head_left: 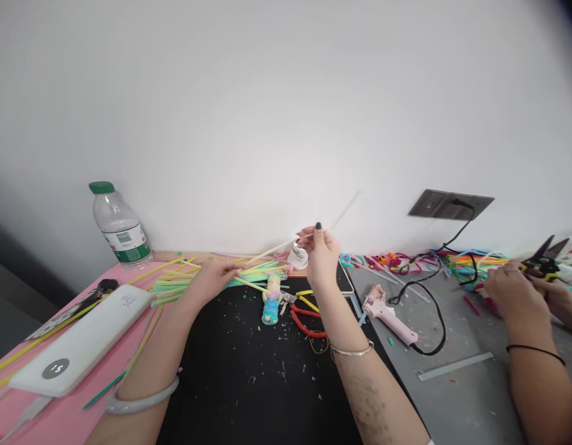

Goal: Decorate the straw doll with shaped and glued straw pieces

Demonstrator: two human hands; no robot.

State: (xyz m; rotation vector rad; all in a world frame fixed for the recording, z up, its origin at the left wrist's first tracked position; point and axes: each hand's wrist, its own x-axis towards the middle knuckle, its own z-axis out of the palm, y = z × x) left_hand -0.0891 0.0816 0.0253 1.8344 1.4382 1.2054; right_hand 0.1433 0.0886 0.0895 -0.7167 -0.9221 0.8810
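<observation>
One long pale cream pipe cleaner (273, 250) stretches between both my hands, slanting up to the right. My left hand (212, 281) pinches its lower end, just over a bundle of green and yellow pipe cleaners (172, 287). Higher up, my right hand (321, 253) grips the same stem between thumb and fingers, and its free tip sticks out past the hand against the wall. Below them a small blue, yellow and pink pipe-cleaner doll (271, 306) lies on the black mat (248, 383). Pliers with red and yellow handles (308, 327) rest beside it, partly behind my right forearm.
To the left are a white power bank (86, 340) and a plastic bottle (123, 232). A pink glue gun (390, 318) with a black cord lies right, near a clear glue stick (455, 366). At far right, another person's hands (517, 287) hold black-and-yellow cutters (543, 266).
</observation>
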